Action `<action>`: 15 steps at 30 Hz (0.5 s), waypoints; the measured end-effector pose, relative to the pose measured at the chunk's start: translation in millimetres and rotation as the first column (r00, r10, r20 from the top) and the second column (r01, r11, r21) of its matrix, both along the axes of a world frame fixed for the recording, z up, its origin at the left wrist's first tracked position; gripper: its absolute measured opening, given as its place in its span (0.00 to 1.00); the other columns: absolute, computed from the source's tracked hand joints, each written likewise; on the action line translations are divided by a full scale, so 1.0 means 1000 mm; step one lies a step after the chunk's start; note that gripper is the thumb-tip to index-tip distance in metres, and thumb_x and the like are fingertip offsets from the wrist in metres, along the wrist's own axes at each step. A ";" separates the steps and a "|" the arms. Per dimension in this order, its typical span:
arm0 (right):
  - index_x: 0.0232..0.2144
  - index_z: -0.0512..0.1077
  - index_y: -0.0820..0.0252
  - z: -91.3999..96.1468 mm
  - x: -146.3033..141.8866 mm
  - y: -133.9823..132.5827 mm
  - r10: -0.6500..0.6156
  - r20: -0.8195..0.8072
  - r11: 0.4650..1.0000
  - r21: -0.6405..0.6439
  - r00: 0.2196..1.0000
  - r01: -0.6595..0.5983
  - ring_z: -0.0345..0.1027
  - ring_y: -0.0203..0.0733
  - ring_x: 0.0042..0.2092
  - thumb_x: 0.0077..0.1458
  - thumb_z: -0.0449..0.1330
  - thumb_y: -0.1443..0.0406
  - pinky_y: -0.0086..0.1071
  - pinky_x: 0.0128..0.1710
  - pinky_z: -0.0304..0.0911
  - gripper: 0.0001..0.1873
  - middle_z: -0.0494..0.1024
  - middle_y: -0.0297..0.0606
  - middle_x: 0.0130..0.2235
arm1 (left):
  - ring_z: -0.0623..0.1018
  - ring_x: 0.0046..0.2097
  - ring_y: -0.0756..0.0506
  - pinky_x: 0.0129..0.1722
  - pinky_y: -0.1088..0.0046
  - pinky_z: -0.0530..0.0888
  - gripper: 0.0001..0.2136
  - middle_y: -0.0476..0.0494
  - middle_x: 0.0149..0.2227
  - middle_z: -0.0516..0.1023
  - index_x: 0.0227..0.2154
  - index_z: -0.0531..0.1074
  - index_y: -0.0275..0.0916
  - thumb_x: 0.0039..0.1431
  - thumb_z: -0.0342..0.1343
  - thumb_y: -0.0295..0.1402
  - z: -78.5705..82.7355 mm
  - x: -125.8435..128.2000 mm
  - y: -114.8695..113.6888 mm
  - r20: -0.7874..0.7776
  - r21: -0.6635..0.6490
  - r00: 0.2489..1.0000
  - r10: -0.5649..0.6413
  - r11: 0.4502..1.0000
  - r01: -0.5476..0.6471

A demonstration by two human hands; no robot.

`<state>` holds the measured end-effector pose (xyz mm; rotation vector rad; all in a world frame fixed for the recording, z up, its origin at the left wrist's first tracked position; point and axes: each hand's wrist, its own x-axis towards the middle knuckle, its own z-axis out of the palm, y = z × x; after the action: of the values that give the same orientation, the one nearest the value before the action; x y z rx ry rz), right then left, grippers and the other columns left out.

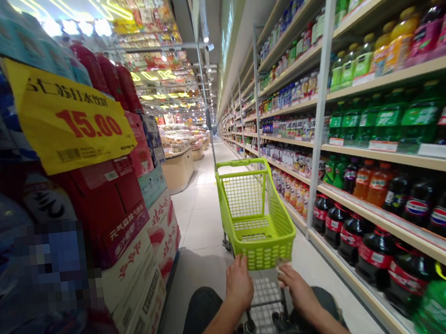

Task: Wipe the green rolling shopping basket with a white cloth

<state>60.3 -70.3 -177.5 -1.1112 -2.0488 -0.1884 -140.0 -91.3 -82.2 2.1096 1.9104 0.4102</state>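
A lime-green shopping cart [262, 237] stands in front of me between my knees, its slatted basket floor showing. My left hand [239, 282] is closed at the left lower corner of the basket's near end, the fingers curled at the edge. At the right corner my right hand [296, 287] is also closed on the cart, thumb and fingers drawn together. A small pale spot shows by its fingertips, too blurred to name. Below the basket, between my wrists, are the cart's lower grey rack [265, 293] and dark wheels.
Shelves of soft drink bottles [390, 245] line the right side. Stacked drink cartons [130, 272] with a yellow price sign [76, 116] rise close on the left. A tiled aisle [197, 207] runs ahead, past wooden display bins [178, 170] on its left.
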 end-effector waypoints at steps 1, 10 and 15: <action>0.37 0.73 0.57 0.005 -0.006 -0.002 0.016 0.002 0.999 0.035 1.000 -0.016 0.63 0.45 0.52 0.51 0.48 0.74 0.43 0.47 0.65 0.17 0.74 0.42 0.46 | 0.57 0.59 0.45 0.58 0.70 0.52 0.28 0.39 0.59 0.57 0.55 0.57 0.33 0.47 0.42 0.21 0.000 -0.002 0.001 -0.002 0.005 1.000 0.013 1.000 -0.013; 0.38 0.73 0.57 0.029 -0.066 0.010 0.157 0.082 0.981 0.104 0.984 -0.165 0.57 0.44 0.56 0.54 0.49 0.72 0.43 0.51 0.60 0.15 0.71 0.42 0.49 | 0.56 0.60 0.47 0.58 0.73 0.51 0.29 0.40 0.60 0.56 0.56 0.54 0.32 0.47 0.43 0.21 -0.004 -0.015 0.000 -0.008 -0.052 0.991 0.134 0.990 -0.134; 0.33 0.74 0.56 0.001 -0.066 0.003 0.193 0.182 0.976 0.068 0.964 -0.209 0.63 0.42 0.52 0.53 0.53 0.71 0.36 0.48 0.63 0.11 0.74 0.39 0.45 | 0.56 0.60 0.46 0.58 0.72 0.52 0.28 0.39 0.60 0.56 0.56 0.54 0.31 0.47 0.43 0.21 -0.003 -0.024 0.003 -0.014 -0.060 0.987 0.159 0.985 -0.160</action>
<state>-5.6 -67.2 -176.7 -0.8516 -2.2706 -0.2780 -163.5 -88.7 -85.2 1.9315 2.0778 0.3706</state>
